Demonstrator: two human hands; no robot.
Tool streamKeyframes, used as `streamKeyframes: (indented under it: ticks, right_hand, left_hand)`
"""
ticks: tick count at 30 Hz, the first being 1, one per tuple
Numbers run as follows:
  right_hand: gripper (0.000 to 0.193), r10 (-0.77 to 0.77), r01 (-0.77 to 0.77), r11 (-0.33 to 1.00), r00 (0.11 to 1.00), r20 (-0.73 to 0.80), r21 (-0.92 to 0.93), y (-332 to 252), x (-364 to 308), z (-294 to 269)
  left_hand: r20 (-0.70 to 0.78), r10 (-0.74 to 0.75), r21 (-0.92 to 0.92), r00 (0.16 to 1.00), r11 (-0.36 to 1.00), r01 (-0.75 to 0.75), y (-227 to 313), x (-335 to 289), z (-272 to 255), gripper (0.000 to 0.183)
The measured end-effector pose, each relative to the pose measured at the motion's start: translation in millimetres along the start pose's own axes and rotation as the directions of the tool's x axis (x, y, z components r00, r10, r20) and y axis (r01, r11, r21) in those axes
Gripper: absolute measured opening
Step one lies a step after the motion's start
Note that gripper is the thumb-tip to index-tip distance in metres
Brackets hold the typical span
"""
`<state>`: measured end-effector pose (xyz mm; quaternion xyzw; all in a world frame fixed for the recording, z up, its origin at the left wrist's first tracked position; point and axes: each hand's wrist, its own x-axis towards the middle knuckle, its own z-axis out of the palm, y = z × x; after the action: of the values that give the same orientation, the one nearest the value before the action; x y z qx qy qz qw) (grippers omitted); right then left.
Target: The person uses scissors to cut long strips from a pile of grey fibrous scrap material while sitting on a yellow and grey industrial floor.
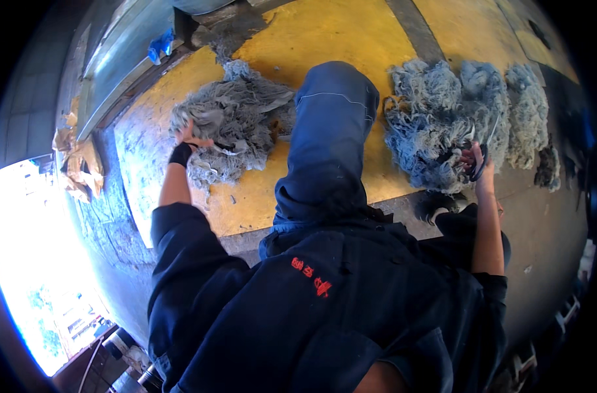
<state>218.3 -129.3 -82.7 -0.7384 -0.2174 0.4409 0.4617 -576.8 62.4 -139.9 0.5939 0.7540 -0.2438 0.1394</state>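
A shaggy heap of grey wool-like fibre lies on the yellow board, to the left of my raised knee. My left hand, a black band around it, rests at the heap's left edge with thumb and fingers apart. A pale strip lies in the fibre beside that thumb. Right of my knee spreads a larger blue-grey fibre pile. At its lower right edge my right hand reaches in, fingers bent around some fibre; a dark band loops over this hand. Its fingertips are partly hidden by tufts.
The yellow board covers the floor under both piles. A wooden frame with a blue scrap stands at the far left, near crumpled brown paper. My bent leg stands between the piles. A bright opening lies at left.
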Motion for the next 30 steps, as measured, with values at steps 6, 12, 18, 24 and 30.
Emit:
streamKeyframes:
  ticks: [6, 12, 18, 24, 30]
  right_hand:
    - [0.045, -0.037, 0.05, 0.99, 0.994, -0.101, 0.133, -34, 3, -62]
    - [0.037, -0.36, 0.478, 0.817, 0.86, -0.361, 0.322, -80, -1, -100]
    - [0.032, -0.164, 0.514, 0.66, 0.81, -0.563, 0.548, -53, 1, -127]
    - [0.029, -0.01, 0.389, 0.653, 0.863, -0.506, 0.65, -93, 7, -151]
    - [0.021, 0.025, 0.434, 0.514, 0.855, -0.518, 0.74, -93, -1, -176]
  left_hand:
    - [-0.103, 0.358, -0.126, 0.928, 0.921, -0.369, -8, 74, 39, 0.088]
    - [-0.41, 0.265, -0.353, 0.873, 0.836, -0.42, 34, 77, -93, 0.052]
    - [-0.614, 0.48, -0.371, 0.626, 0.525, -0.766, 154, 88, -245, 0.021]
    - [-0.247, 0.802, -0.536, 0.544, 0.355, -0.766, 485, 10, -246, 0.022]
    - [0.04, 0.999, -0.551, -0.036, -0.007, -0.834, 700, -156, -51, 0.019]
